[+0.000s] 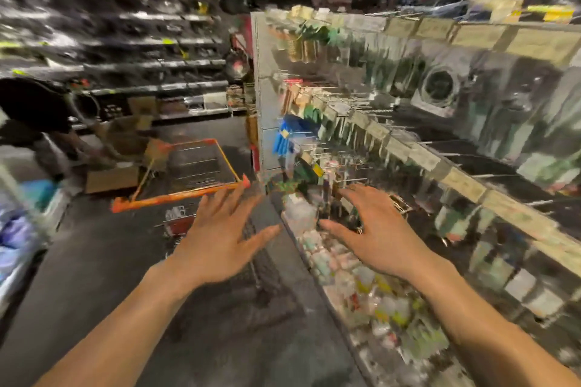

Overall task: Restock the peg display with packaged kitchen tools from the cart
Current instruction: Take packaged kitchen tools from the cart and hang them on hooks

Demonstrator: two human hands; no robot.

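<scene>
The left hand (217,248) and right hand (380,239) are bare. Behind each wrist the left forearm (125,330) and right forearm (490,330) are uncovered too, skin showing all the way back (blur smears their outlines, so finer detail is lost).

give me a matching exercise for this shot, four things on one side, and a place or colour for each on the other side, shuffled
Things:
1 left hand
2 right hand
3 cart
4 blue package

Descriptions:
a hangs on the peg display
b orange rim, stands in the aisle
c open, fingertips near the cart's rim
d open, above the small packets

Pairs: 1-c, 2-d, 3-b, 4-a
</scene>
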